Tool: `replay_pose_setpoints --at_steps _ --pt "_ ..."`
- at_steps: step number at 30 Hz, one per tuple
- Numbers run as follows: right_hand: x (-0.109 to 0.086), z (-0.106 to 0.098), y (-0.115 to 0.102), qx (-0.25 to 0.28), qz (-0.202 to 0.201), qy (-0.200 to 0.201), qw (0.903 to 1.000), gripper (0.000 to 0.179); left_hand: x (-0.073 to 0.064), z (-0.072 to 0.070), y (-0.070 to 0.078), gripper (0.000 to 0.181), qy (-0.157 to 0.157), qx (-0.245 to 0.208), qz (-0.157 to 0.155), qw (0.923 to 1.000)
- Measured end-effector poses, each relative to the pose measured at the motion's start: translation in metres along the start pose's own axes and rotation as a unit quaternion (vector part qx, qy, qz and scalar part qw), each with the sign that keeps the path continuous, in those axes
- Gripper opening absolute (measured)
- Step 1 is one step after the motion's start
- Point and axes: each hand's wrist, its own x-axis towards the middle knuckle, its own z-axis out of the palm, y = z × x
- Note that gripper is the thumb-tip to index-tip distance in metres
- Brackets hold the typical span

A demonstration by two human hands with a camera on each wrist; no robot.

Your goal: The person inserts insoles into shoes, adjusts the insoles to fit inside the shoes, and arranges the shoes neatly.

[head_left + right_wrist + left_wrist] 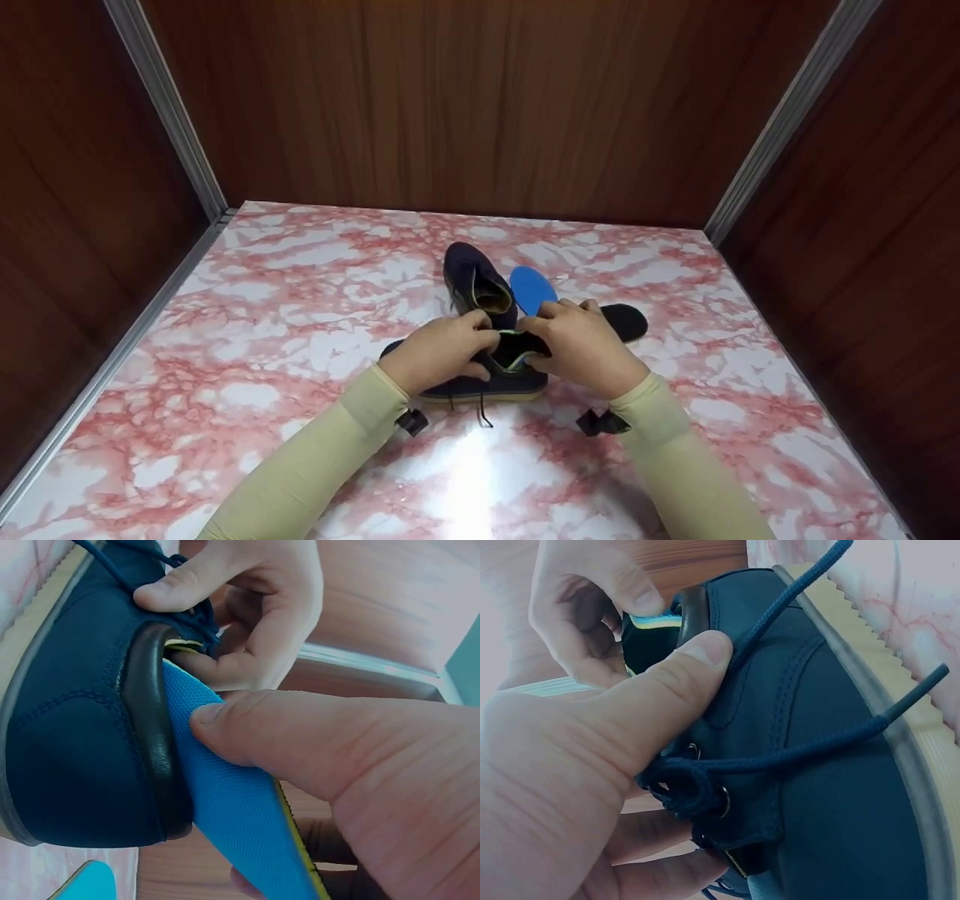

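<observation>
A dark navy lace-up shoe (517,385) with a tan sole lies crosswise on the table between both hands, its toe to the left. My left hand (442,352) grips it about the laces, thumb on the near side and fingers on the far side. At the shoe's opening, my right hand (581,351) pinches a blue insole (232,795) with a yellow edge. The insole's front end is inside the opening, beside the dark padded collar (154,742); its rear part sticks out. How deep it reaches is hidden. Loose laces (802,750) hang over the shoe's side.
A second navy shoe (466,270) stands just behind, toe pointing away. To its right lie a blue insole (531,289) and a black, insole-shaped piece (628,321), partly hidden by my right hand. Brown wood-grain panels (480,105) enclose the red-and-white marbled table (285,315).
</observation>
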Motion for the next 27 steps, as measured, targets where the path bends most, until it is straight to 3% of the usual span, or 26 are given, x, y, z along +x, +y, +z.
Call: replay_pose_setpoints --at_steps 14,18,27 --pt "-0.002 -0.007 0.010 0.058 0.027 -0.053 0.9965 0.076 0.000 -0.002 0.000 0.035 -0.010 -0.016 -0.015 0.9997" --pt "-0.003 -0.011 0.015 0.070 0.026 -0.059 0.9955 0.072 0.000 -0.002 -0.001 0.036 -0.008 -0.012 -0.013 0.9998" --pt "-0.005 -0.013 0.022 0.082 0.007 -0.026 0.9963 0.052 0.000 -0.002 -0.002 0.037 -0.004 -0.007 -0.009 0.9999"
